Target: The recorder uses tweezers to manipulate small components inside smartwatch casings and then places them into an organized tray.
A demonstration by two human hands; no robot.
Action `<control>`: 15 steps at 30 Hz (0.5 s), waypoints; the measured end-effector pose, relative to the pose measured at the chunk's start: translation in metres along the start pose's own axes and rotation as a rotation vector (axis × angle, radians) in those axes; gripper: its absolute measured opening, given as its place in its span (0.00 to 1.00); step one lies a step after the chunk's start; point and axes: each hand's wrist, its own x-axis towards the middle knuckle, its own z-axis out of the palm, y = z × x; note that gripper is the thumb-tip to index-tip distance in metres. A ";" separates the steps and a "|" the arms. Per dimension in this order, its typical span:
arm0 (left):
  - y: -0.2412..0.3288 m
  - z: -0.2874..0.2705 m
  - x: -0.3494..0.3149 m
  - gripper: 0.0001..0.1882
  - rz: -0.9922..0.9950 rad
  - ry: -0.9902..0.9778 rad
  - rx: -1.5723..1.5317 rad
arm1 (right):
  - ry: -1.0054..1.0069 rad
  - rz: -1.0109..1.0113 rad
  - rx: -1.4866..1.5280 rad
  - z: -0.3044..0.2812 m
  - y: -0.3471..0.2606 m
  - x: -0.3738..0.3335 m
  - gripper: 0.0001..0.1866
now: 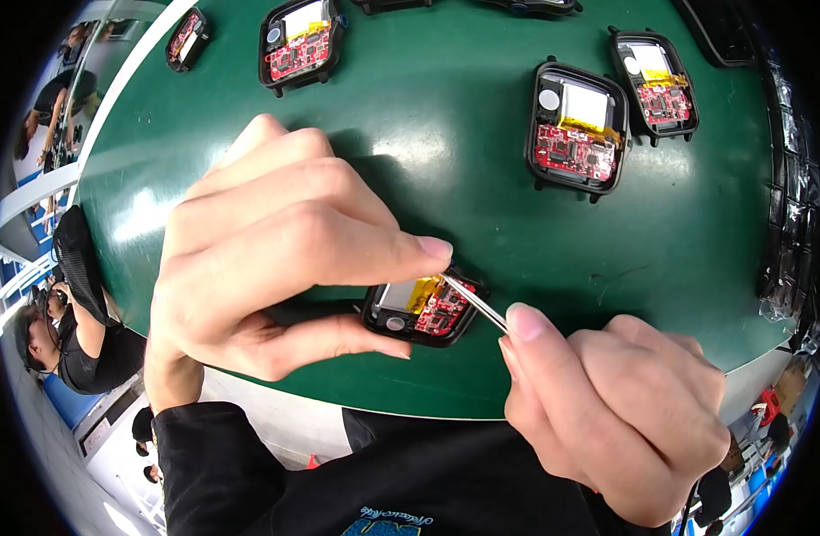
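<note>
Where the green mat [481, 143] fills most of the view, it's smooth, slightly glossy, with soft glare patches and a few scuffs; it curves off at a white table edge [115, 98] on the left. Beyond the edge the room is a workshop floor, other people seated low left and lower right, blue fittings near them. On the mat: several open black plastic cases, each a rounded rectangle with small lugs, holding a red circuit board, a silver foil cell and yellow tape. One sits top centre [300, 43], one upper right [578, 127], another further right [656, 85], a small one far top left [187, 37]. Dark bagged stock [790, 196] stacks along the right rim. Left hand [267, 259] pinches the case [421, 308] at the near edge of the mat, just above the mat: thumb under its near side, forefinger tip over the top, other fingers curled behind. Same build as the rest, red board facing right. Right hand [615, 411] is closed around thin metal tweezers [474, 304], thumb and forefinger pressed on the shank; tips are at the red board inside the held case, contact point too small to tell. Black sleeves along the bottom.
</note>
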 end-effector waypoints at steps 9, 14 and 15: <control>-0.001 0.008 0.000 0.32 0.066 0.035 0.063 | -0.061 0.049 0.098 -0.003 0.004 0.003 0.15; -0.008 0.008 0.001 0.34 0.136 0.036 0.063 | -0.120 0.145 0.153 -0.006 0.010 -0.002 0.17; -0.008 0.005 0.001 0.34 0.130 0.021 0.074 | -0.030 0.111 0.245 0.001 0.015 0.002 0.17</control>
